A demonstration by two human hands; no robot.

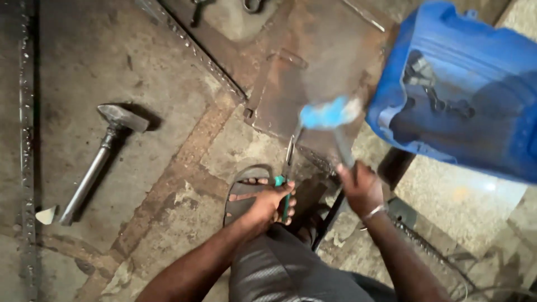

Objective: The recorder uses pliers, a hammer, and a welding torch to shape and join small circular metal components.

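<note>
- Your left hand [268,202] is clenched around a slim tool with a teal grip [285,193]; its metal shaft runs up and away from you, tip meeting the near edge of the rusty steel plate [313,67].
- Your right hand [361,187] grips the handle of a blue-headed hammer [330,113], raised and blurred, its head above the plate, just right of the slim tool's tip.
- The plate lies flat on the concrete floor [100,67], far from you, centre of the scene.
- Your sandalled foot [249,193] sits just left of the left hand, near the plate's near edge.
- A second hammer with a steel handle [98,162] lies on the floor well to the left, untouched, head pointing far.
- A small pale wedge [47,215] rests just beside that handle's near end.
- On the right, a cut-open blue plastic container [464,84] holds dark metal bits; what they are, you can't tell.
</note>
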